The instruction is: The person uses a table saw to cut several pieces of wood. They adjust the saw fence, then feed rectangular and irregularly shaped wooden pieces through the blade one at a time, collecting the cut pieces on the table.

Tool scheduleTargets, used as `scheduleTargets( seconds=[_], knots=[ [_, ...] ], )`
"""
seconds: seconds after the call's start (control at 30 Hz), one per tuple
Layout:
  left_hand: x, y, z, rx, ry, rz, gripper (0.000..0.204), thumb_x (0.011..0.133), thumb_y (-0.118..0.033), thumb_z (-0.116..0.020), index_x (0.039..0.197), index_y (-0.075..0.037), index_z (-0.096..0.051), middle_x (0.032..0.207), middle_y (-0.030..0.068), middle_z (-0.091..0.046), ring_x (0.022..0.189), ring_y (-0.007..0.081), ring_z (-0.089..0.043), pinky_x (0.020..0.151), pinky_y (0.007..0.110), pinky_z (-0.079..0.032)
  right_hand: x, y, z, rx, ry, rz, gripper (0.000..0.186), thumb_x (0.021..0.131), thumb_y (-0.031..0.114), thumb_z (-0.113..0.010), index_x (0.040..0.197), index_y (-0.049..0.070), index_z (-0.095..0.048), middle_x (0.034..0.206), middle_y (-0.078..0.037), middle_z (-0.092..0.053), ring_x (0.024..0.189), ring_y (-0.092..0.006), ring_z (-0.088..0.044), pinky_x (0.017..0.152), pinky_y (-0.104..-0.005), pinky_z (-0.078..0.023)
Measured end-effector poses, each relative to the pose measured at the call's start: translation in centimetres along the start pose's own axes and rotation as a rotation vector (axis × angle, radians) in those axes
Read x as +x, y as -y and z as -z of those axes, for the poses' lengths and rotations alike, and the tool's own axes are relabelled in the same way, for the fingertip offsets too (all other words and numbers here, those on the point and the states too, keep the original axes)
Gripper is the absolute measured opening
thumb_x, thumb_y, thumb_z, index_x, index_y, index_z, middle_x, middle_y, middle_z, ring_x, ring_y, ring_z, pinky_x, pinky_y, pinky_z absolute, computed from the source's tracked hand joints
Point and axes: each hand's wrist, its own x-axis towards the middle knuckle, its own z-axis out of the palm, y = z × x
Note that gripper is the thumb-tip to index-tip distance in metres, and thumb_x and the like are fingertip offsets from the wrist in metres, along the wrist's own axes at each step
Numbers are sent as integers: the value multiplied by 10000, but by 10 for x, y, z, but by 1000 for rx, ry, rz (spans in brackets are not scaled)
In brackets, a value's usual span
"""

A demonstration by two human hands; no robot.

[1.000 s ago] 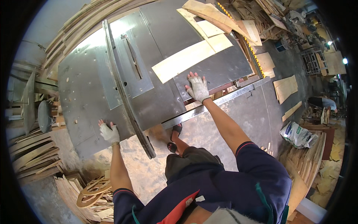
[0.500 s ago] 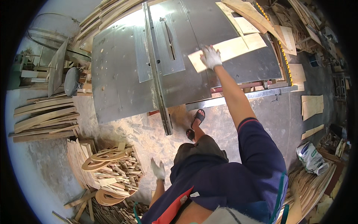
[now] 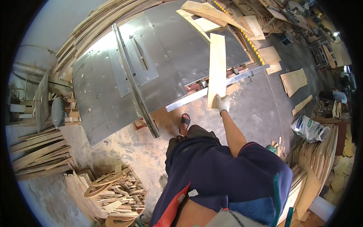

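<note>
My right hand [image 3: 224, 104], in a pale work glove, is closed on the near end of a long light wooden board [image 3: 217, 68]. The board's far end lies on the grey metal saw table [image 3: 170, 72], beside other wood pieces. Its near end juts over the table's front rail [image 3: 234, 78] toward me. Of my left hand [image 3: 163, 180] only a blurred greyish patch shows beside my shirt; its fingers cannot be made out. Left of the board, a slot with a thin blade [image 3: 142, 53] runs in the table, next to a long metal fence [image 3: 134, 81].
Loose wood pieces [image 3: 206, 13] lie at the table's far right corner, near a yellow-toothed strip [image 3: 254, 47]. Flat panels [image 3: 294, 82] lie on the floor to the right. A scrap pile [image 3: 121, 193] and stacked planks [image 3: 39, 151] stand left. A white sack [image 3: 309, 129] rests at right.
My right hand has gone from lying on the board to gripping its end. The board has swung round and come toward me, past the table's edge. My view has turned right.
</note>
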Motion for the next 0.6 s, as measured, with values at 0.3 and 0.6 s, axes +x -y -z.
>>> scheduleTargets(
  seconds=[0.3, 0.6],
  knots=[
    [-42, -259, 43, -6, 169, -767, 424, 964, -394, -566, 867, 2, -683, 654, 162, -624, 628, 276, -651, 605, 408, -471, -89, -32, 54, 390, 74, 146, 637, 947, 513, -607, 1056, -110, -690, 869, -254, -730, 832, -349, -713, 797, -455, -526],
    [-170, -323, -9, 173, 404, -1018, 724, 940, -420, -666, 1429, 55, -421, 1173, 224, -656, 1114, 332, -649, 951, 392, -494, -198, -66, 88, 394, 404, 211, 507, 965, 390, -665, 1117, -94, -674, 930, -184, -737, 823, -223, -684, 760, -396, -534]
  ],
)
